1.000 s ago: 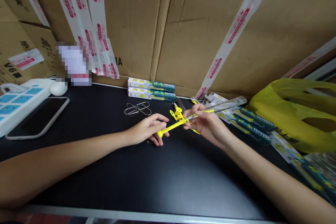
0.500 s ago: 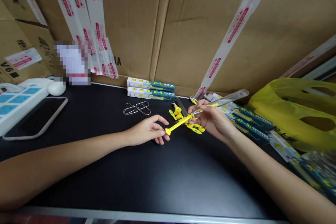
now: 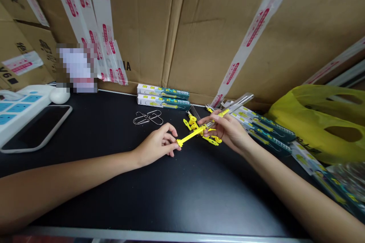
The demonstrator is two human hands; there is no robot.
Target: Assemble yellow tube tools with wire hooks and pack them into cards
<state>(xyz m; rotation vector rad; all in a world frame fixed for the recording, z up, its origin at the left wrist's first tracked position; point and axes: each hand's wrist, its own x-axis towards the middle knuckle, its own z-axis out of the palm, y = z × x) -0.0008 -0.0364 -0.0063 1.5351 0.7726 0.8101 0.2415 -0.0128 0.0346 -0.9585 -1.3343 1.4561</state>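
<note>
A yellow plastic rod (image 3: 191, 135) slants up to the right over the black table, its far part inside a clear plastic tube (image 3: 241, 101). My left hand (image 3: 158, 142) pinches the rod's flanged lower end between thumb and fingers. My right hand (image 3: 228, 129) is closed around the clear tube near the point where the rod enters it. Loose yellow plastic parts (image 3: 194, 120) lie on the table just behind the rod, partly hidden by my right hand. Bent metal wire hooks (image 3: 148, 117) rest behind my left hand.
Printed spring-scale boxes (image 3: 163, 101) lie against the cardboard wall (image 3: 148, 26), with more boxes (image 3: 265, 134) to the right. A yellow plastic bag (image 3: 302, 106) bulges at the far right. A phone (image 3: 37, 129) and a white power strip (image 3: 17, 108) are at the left.
The yellow rod now reaches farther into the clear tube. The tube's far end has moved left and toward me, and my left-hand fingers have drawn closer together at the rod's end.
</note>
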